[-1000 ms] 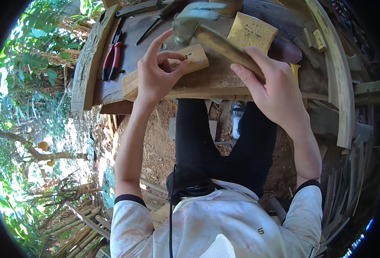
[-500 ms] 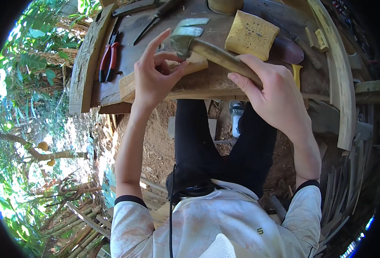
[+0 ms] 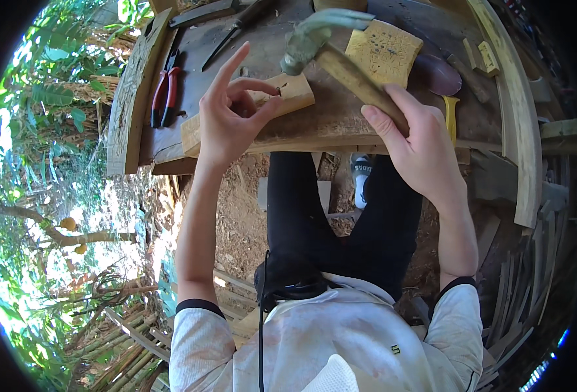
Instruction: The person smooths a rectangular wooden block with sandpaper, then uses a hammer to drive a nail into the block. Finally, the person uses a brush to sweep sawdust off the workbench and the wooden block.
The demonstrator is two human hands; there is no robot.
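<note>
Near the front of the wooden bench lies a pale wood piece. My left hand pinches a small nail upright on it between thumb and a finger, with the index finger raised. My right hand grips the wooden handle of a claw hammer, whose metal head hangs above and a little right of the nail. Behind the hammer sits a yellowish, pitted block.
Red-handled pliers lie at the left, beside a dark pointed tool. At the right are a dark purplish object, a yellow-handled item and small wood offcuts. Upright boards edge the bench. Plants are at far left.
The hammer head dropped close to the nail half a second ago and is now raised again, shifted rightward. My left hand keeps its pinch, moved slightly left.
</note>
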